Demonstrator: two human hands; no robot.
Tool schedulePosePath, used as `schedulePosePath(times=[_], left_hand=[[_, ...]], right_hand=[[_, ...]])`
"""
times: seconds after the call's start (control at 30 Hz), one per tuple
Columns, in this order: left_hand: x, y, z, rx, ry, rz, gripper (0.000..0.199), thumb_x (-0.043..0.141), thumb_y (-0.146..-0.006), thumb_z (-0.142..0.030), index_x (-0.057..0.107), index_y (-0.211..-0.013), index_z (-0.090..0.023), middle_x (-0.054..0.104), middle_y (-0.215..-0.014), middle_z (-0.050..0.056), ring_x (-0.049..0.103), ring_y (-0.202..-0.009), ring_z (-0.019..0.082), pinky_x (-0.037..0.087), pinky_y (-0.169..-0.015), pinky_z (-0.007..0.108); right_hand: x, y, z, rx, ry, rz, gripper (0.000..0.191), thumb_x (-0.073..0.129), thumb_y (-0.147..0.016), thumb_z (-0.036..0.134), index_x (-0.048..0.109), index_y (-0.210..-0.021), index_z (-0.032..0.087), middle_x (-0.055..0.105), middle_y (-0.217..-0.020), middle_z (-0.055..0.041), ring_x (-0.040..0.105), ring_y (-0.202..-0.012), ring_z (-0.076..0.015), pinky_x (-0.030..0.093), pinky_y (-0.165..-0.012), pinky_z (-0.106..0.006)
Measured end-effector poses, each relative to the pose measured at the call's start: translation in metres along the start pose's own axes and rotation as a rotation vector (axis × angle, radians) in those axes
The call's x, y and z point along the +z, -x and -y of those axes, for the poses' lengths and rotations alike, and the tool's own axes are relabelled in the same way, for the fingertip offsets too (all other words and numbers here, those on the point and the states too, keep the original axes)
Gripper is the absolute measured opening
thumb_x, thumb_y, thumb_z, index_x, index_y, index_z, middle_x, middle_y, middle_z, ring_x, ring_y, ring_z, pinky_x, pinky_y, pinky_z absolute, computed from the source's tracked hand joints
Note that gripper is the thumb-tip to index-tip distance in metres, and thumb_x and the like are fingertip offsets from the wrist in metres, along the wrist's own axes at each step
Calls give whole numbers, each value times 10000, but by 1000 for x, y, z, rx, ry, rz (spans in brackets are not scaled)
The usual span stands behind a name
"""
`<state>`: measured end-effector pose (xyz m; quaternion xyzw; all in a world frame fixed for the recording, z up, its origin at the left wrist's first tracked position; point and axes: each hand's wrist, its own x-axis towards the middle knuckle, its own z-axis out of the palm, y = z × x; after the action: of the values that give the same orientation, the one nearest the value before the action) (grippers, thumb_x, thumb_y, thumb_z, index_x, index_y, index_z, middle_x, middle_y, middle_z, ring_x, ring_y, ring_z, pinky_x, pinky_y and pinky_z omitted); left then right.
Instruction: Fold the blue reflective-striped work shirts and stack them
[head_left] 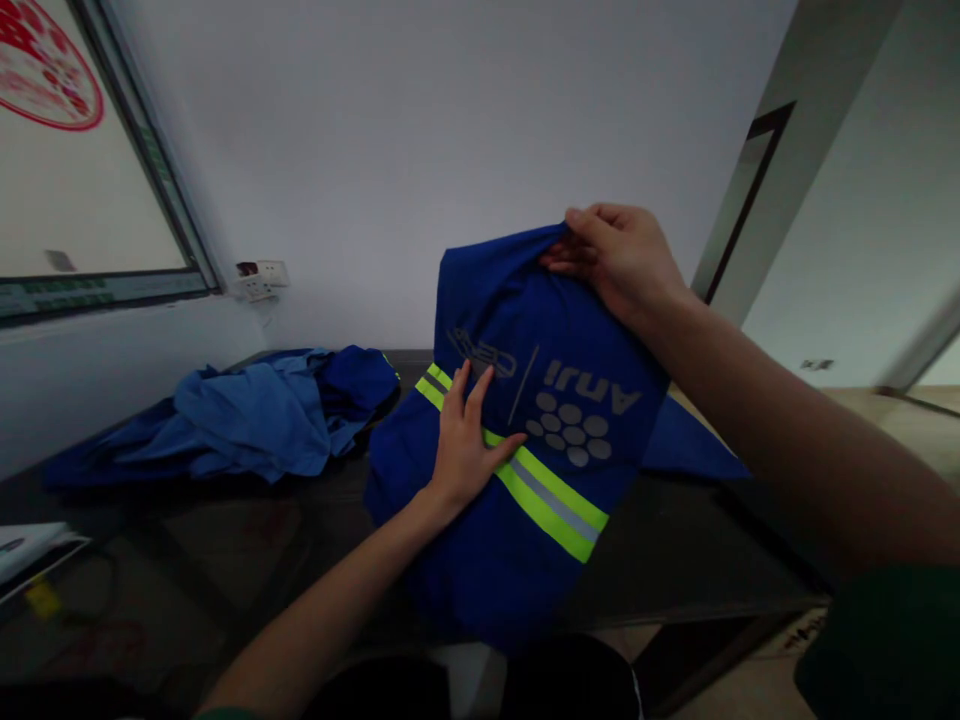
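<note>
A blue garment with a yellow-green and grey reflective band and upside-down grey lettering lies over the dark table's front edge, its far part lifted. My right hand pinches the raised upper edge between thumb and fingers. Flat on the cloth, around the band and just below the logo, rests my left hand with its fingers spread. Part of the blue cloth shows behind my right forearm, down on the table.
A crumpled pile of light and dark blue clothes lies at the left of the dark table. A white object sits at the left edge. Wall sockets and a window frame are behind.
</note>
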<state>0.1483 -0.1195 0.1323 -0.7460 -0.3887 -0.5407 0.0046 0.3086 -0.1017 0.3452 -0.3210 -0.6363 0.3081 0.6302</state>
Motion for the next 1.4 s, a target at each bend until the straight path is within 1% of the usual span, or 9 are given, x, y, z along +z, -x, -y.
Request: schedulePosePath(times=[0.17, 0.27, 0.4, 0.57, 0.73, 0.93, 1.13, 1.23, 1.4], left_hand=[[6, 29, 38, -130, 110, 90, 244, 541, -911, -319, 611, -1129, -235, 675, -1051, 64, 635, -1004, 216, 502, -900, 366], [-2, 29, 49, -213, 142, 191, 242, 429, -957, -285, 659, -945, -212, 687, -767, 28, 657, -727, 179, 516, -737, 307], [-5, 24, 39, -146, 24, 405, 240, 566, -881, -417, 609, -991, -208, 693, -951, 56, 656, -862, 214, 497, -753, 312], [37, 46, 24, -196, -231, 742, 314, 482, -910, -486, 510, -1058, -210, 692, -970, 103, 670, -827, 259, 479, -668, 326], [53, 55, 33, -129, -225, 757, 181, 376, -967, -323, 536, -974, -239, 687, -916, 60, 660, -826, 222, 462, -700, 296], [-10, 12, 48, 96, -73, 566, 265, 397, -956, -325, 550, -779, -201, 613, -792, 25, 591, -764, 160, 436, -702, 252], [-98, -84, 43, 189, -302, 356, 309, 439, -930, -359, 585, -742, -162, 571, -678, -5, 546, -659, 129, 430, -660, 244], [-144, -138, 18, 146, -463, 154, 416, 390, -951, -400, 621, -809, -86, 574, -713, -10, 594, -755, 124, 451, -775, 282], [-199, -197, -24, 175, -578, -101, 587, 371, -896, -521, 639, -1052, -23, 616, -918, -15, 619, -1041, 237, 439, -874, 417]], right_hand=[[-2, 18, -42, 104, 46, 162, 278, 681, -841, 357, 528, -692, 179, 652, -638, -12, 655, -599, -116, 543, -576, -234], [-18, 20, -59, 163, 109, 168, 299, 684, -832, 382, 528, -690, 170, 654, -627, -25, 646, -556, -112, 512, -513, -217], [-40, 20, -64, 179, 155, 108, 294, 670, -842, 369, 527, -678, 172, 642, -609, -18, 635, -536, -104, 466, -479, -202], [-37, 33, -59, 166, 166, 172, 314, 675, -830, 400, 524, -665, 180, 640, -602, -14, 620, -525, -100, 433, -455, -197], [-44, 41, -64, 138, 208, 233, 351, 686, -799, 470, 526, -658, 192, 621, -585, -8, 595, -520, -101, 430, -460, -211], [-90, 14, -73, 48, 494, 87, 344, 662, -820, 399, 527, -586, 185, 490, -480, 30, 439, -445, -77, 353, -451, -235], [-124, -14, -58, 9, 997, 70, 342, 621, -826, 207, 510, -505, 168, 404, -442, 50, 370, -468, -73, 312, -515, -256], [-125, -22, -30, -56, 1012, 109, 322, 632, -831, 199, 525, -530, 153, 414, -481, 40, 432, -569, -85, 368, -617, -255], [-101, -23, 11, -275, 805, -64, 327, 559, -915, 319, 544, -623, 173, 442, -516, 28, 462, -589, -101, 401, -647, -273]])
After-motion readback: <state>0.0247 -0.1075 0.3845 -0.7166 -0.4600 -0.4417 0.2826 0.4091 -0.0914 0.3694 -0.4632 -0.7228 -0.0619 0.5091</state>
